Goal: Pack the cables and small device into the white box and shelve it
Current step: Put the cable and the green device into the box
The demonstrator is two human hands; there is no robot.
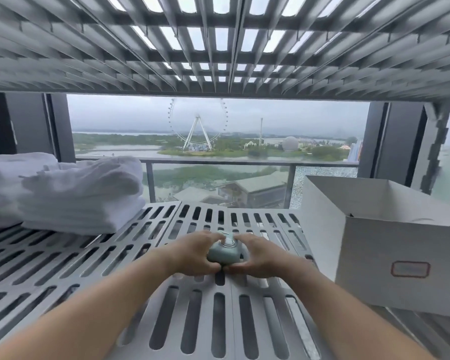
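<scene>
A small pale-green device (224, 251) with a round button on top rests on the slotted grey shelf (115, 261), near its middle. My left hand (195, 254) grips its left side and my right hand (255, 254) grips its right side, thumbs meeting at its front edge. The open white box (382, 245), with a red-outlined label on its front, stands on the same shelf to the right of my hands, about a hand's width away. I see no cables; the box's inside is hidden from here.
A stack of folded white towels (70, 193) lies at the back left of the shelf. Another slotted shelf (218, 42) hangs close overhead. Behind the shelf is a window with a balcony rail (218, 162).
</scene>
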